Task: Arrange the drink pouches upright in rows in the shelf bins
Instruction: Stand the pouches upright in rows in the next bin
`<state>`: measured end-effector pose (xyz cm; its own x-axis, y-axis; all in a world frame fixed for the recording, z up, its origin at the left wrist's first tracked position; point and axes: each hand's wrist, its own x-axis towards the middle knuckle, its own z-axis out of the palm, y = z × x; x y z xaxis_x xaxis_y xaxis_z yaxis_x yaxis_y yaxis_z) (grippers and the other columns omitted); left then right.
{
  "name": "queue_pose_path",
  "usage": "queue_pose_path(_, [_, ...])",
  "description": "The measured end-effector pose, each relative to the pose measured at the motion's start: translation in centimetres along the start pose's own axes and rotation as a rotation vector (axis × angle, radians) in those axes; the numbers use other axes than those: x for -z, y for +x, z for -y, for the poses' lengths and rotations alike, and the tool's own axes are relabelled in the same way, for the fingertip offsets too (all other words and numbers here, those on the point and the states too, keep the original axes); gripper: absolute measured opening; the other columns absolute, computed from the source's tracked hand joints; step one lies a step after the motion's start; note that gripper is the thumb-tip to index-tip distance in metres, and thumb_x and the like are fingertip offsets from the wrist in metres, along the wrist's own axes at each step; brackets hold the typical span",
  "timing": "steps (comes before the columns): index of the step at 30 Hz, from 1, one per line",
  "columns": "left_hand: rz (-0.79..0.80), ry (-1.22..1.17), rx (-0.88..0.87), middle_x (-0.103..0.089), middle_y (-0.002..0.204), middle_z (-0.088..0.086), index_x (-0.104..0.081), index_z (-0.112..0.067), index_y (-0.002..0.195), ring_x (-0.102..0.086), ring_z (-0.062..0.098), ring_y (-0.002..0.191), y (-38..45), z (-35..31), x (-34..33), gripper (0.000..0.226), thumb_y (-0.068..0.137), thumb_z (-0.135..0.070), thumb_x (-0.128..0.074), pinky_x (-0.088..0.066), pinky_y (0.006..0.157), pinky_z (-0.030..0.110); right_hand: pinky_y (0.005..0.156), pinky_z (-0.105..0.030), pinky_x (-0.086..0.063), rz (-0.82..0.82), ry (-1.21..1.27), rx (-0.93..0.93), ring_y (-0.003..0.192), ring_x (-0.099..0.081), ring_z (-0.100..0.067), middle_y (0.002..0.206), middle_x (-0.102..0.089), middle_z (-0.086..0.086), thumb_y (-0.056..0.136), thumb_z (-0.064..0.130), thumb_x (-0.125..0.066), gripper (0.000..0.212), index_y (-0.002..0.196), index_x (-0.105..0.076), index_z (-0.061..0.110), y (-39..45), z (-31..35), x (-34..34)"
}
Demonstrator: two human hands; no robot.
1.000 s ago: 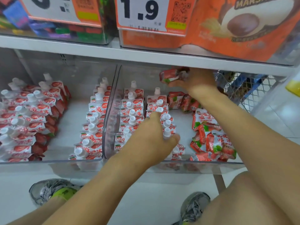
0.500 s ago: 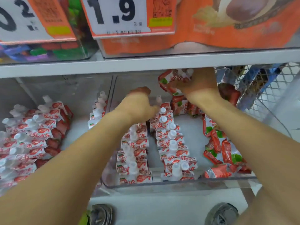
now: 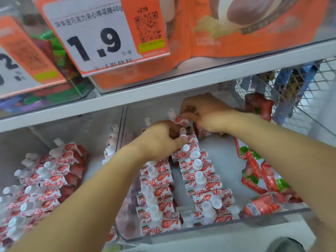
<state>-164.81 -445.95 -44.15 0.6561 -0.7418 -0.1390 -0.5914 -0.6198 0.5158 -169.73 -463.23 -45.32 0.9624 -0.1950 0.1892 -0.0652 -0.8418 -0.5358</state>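
Red-and-white soft foil drink pouch (image 3: 179, 118), centre frame | right hand (image 3: 207, 113) pinches it | left hand (image 3: 160, 140) grips row pouches (image 3: 189, 140) | I'd judge light, floppy; hold by stiff cap.

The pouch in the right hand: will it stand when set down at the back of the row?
Probably only if propped. The pouch looks soft and top-heavy under its cap, so it may tip. Row pouches lean together; loose ones lie flat. The right hand pinches it.

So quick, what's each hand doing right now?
Left hand: curled fingers grip a pouch in the row.
Right hand: pinches an upright drink pouch at the back.
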Motion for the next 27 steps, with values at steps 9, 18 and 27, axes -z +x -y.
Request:
queue_pose_path(9, [-0.432, 0.024, -0.06, -0.067, 0.106, 0.0, -0.059, -0.016, 0.118, -0.065, 0.017, 0.09, -0.1, 0.2, 0.9, 0.04, 0.083, -0.029, -0.071, -0.054, 0.085, 0.031, 0.083, -0.032, -0.05, -0.071, -0.157, -0.007, 0.094, -0.064, -0.023, 0.102, -0.069, -0.004, 0.095, 0.027, -0.064, 0.013, 0.103, -0.07, 0.018, 0.7, -1.0, -0.3])
queue_pose_path(18, [-0.269, 0.126, -0.086, -0.063, 0.095, -0.014, -0.059, -0.03, 0.114, -0.062, 0.011, 0.088, 4.2, 1.2, 2.2, 0.024, 0.09, -0.035, -0.064, -0.04, 0.072, 0.018, 0.057, -0.015, -0.045, -0.083, 0.052, -0.084, 0.064, -0.061, -0.001, 0.064, -0.065, 0.012, 0.079, 0.045, -0.079, 0.023, 0.07, -0.065, 0.029, -1.4, 0.0, -0.3])
queue_pose_path(27, [-0.308, 0.124, -0.09, -0.051, 0.073, -0.023, -0.06, -0.033, 0.096, -0.044, -0.007, 0.065, 4.5, 1.3, 1.8, 0.005, 0.096, -0.03, -0.057, -0.033, 0.061, 0.015, 0.085, -0.031, -0.054, 0.159, -0.146, 0.059, 0.092, -0.068, -0.015, 0.105, -0.075, 0.006, 0.089, 0.041, -0.071, 0.021, 0.104, -0.077, 0.027, -1.0, 0.2, -0.7])
